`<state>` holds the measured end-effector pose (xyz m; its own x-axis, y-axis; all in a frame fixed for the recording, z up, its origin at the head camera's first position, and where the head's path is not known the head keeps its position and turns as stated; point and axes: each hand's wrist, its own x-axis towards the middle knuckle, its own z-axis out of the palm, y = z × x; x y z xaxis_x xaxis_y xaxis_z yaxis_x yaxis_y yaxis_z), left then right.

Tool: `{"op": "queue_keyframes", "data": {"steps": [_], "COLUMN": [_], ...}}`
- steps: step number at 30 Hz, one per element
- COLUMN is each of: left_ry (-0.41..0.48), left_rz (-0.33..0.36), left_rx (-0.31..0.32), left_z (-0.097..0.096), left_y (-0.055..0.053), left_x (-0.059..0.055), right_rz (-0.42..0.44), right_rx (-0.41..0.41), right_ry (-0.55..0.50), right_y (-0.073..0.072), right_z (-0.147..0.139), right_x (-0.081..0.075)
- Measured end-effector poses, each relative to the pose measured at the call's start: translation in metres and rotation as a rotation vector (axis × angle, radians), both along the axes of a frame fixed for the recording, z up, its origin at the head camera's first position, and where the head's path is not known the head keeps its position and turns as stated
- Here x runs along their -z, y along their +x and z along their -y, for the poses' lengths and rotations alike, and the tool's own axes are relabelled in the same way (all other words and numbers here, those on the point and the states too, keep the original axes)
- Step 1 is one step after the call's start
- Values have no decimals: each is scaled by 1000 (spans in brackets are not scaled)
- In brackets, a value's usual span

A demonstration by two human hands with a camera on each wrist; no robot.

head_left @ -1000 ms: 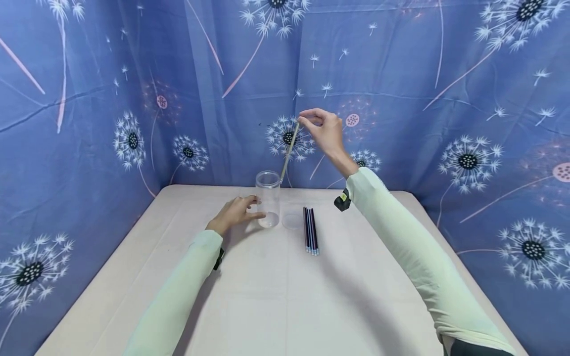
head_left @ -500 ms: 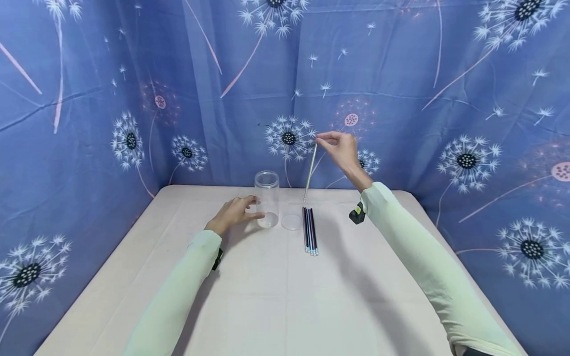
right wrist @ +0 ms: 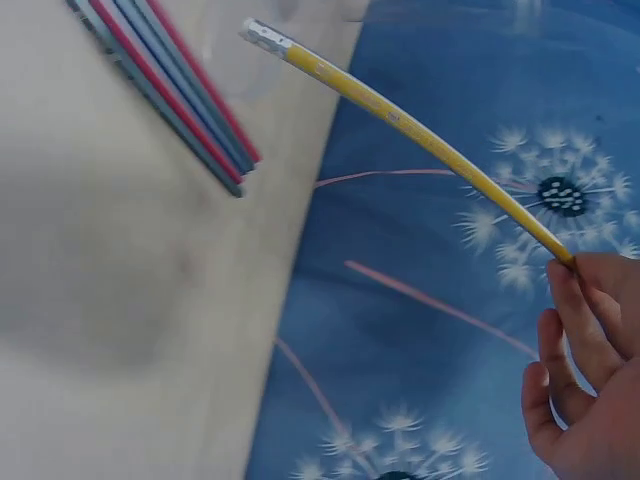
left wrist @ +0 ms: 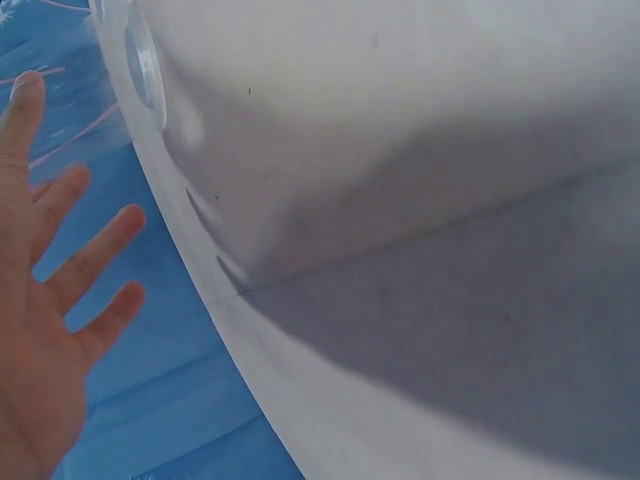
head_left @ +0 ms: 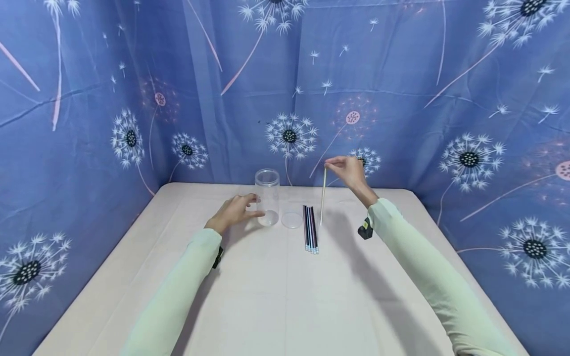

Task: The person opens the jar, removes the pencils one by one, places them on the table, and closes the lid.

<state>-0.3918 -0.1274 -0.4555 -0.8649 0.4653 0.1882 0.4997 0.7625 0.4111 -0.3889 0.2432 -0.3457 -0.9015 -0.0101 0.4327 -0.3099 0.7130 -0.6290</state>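
Note:
A yellow pencil (right wrist: 410,128) hangs nearly upright from my right hand (head_left: 349,173), which pinches one end between thumb and fingertips. Its white eraser end points down, just above the table in the head view. To the pencil's left lies a row of several dark pencils (head_left: 310,230), erasers towards me. My left hand (head_left: 234,212) is beside a clear, lidless jar (head_left: 267,198), thumb overlapping its front and fingers at its left side. The left wrist view shows that hand's fingers (left wrist: 100,260) spread and fairly straight; whether they touch the jar I cannot tell.
A clear round lid (head_left: 292,220) lies flat between the jar and the dark pencils. The pale cloth-covered table (head_left: 276,296) ends at a blue curtain (head_left: 231,128) with dandelion prints at the back and sides.
My right hand has come down and to the right with the yellow pencil, from beside the jar to the right of the dark pencils. My left hand has stayed at the jar.

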Motion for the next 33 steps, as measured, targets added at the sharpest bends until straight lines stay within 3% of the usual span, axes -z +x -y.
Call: {"op": "queue_keyframes", "data": {"steps": [19, 25, 33], "left_ry": [10, 6, 2], "left_rz": [8, 15, 10], "left_rx": [10, 13, 6], "left_z": [1, 0, 0], "left_y": [-1, -1, -1], "left_x": [0, -1, 0], "right_rz": [135, 179, 254], "right_rx": [31, 59, 82], "right_ry": [40, -16, -16], "right_y": [-12, -16, -18], "right_z": [-11, -8, 6], "right_x": [75, 92, 113]}}
